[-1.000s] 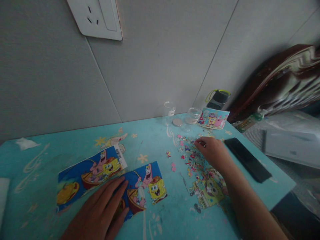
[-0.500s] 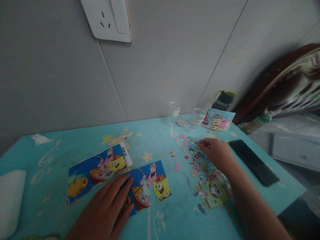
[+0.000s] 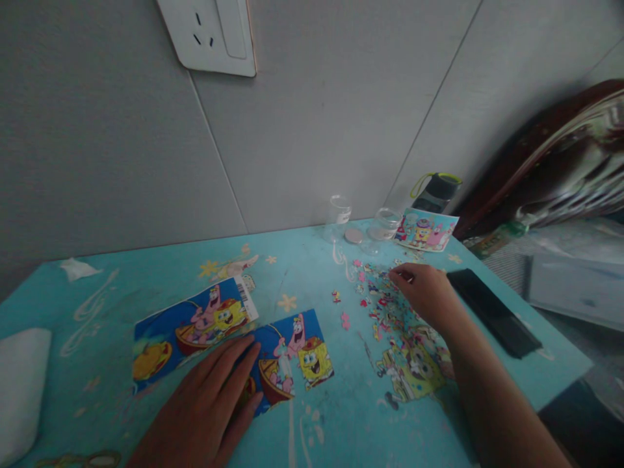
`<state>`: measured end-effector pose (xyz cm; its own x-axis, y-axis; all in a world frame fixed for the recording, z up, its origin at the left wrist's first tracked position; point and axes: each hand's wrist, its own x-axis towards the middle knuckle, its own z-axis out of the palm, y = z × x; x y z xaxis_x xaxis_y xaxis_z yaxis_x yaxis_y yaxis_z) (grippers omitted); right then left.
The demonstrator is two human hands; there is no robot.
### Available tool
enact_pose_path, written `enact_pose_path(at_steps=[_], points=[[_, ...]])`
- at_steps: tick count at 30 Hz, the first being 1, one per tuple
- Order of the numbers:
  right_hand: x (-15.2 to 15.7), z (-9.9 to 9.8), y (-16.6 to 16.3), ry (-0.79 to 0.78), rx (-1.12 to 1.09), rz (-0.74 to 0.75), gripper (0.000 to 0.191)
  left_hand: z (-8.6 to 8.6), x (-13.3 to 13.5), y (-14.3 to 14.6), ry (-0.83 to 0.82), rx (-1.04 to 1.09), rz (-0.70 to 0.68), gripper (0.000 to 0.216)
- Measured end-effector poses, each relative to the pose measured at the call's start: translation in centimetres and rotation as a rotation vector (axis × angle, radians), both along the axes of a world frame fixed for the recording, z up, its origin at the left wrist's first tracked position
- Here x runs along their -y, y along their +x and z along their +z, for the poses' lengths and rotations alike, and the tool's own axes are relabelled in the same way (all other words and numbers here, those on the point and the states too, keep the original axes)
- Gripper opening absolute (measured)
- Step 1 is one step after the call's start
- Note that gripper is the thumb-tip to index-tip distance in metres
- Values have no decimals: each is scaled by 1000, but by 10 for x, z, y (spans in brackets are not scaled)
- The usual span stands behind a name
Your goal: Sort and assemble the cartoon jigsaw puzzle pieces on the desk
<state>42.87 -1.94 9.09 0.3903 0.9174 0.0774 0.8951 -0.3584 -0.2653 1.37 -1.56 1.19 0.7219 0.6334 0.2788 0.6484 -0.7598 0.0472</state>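
My left hand (image 3: 205, 396) lies flat, fingers stretched, over the left part of a partly assembled jigsaw puzzle (image 3: 312, 351) of cartoon figures in a boat. Behind it lies a picture card (image 3: 195, 331) with the same scene. My right hand (image 3: 424, 292) is over a spread of small loose puzzle pieces (image 3: 383, 302), its thumb and fingers pinched together at the far part of the pile. Whatever is between those fingertips is too small to make out. Two loose pieces, a yellowish piece (image 3: 336, 297) and a pink piece (image 3: 345, 320), sit apart between pile and puzzle.
Two clear jars (image 3: 340, 218) and a round lid (image 3: 353, 235) stand near the wall. A second picture card (image 3: 424, 231) leans by a dark bottle (image 3: 439, 192). A black case (image 3: 494, 312) lies right of my arm. A white object (image 3: 22, 390) and crumpled tissue (image 3: 78, 269) are at left.
My right hand has shifted slightly right and away from me over the pile, its fingers still pinched. My left hand stays on the puzzle. The view has tilted a little.
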Motion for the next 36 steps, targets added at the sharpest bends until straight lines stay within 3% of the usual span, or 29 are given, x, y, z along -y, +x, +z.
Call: enact_pose_path(at_steps=[9,29,36], points=[[1,0,1,0,-23,12,24,-7,0,-5,-8,-14,-2,67],[2,-3,-1,18,-15,46,23,-1,0,-2,14,-11,-11,64],[-3,-6,-18,1,-77,209,22,9,4,2,62,-36,3,56]])
